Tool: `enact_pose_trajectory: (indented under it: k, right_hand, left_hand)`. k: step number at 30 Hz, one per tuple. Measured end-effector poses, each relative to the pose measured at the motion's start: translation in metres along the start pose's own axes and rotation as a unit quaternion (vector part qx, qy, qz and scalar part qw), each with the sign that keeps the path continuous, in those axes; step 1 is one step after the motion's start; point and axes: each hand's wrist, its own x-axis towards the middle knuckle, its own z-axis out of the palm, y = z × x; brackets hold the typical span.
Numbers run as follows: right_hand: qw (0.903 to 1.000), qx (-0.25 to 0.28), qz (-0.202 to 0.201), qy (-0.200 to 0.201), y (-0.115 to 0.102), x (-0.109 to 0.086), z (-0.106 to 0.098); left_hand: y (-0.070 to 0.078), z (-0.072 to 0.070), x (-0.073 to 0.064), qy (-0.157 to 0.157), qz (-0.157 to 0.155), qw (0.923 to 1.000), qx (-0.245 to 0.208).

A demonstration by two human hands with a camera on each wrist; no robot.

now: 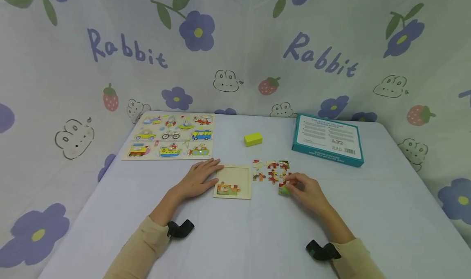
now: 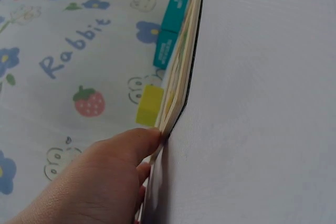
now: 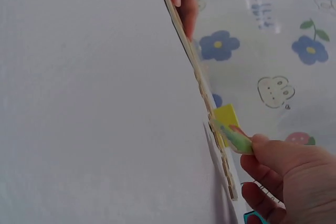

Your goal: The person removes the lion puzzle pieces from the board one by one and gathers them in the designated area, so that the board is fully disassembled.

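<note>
A small square wooden puzzle tray (image 1: 235,176) lies on the white table, with a few joined jigsaw pieces (image 1: 227,189) in its lower left corner. My left hand (image 1: 200,178) rests at the tray's left side, fingers extended, with thumb and fingertips touching its edge. Between thumb and fingertips, my right hand (image 1: 305,189) pinches a green-and-red jigsaw piece (image 3: 236,139), which is tilted up in the right wrist view. Several loose jigsaw pieces (image 1: 273,176) lie face up in rows between the tray and my right hand.
Behind the loose pieces sits a yellow block (image 1: 253,139). A teal box (image 1: 327,140) lies at the back right. At the back left is a wooden board (image 1: 169,136) with vehicle pictures. Patterned cloth (image 1: 235,46) hangs behind the table.
</note>
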Motion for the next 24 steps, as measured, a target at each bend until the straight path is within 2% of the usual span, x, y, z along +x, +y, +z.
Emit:
enact_pose_trajectory:
  k: [10,24]
  right_hand:
    - [0.9981,-0.043,0.041,0.018,0.012,-0.003,-0.005]
    - [0.9977,-0.051,0.014,0.041,0.018,-0.005,-0.003]
  left_hand:
    - [-0.001,0.001,0.002,-0.004,-0.005,0.9999,0.009]
    - [0.002,0.000,0.001,-0.004,-0.012,0.9999,0.006]
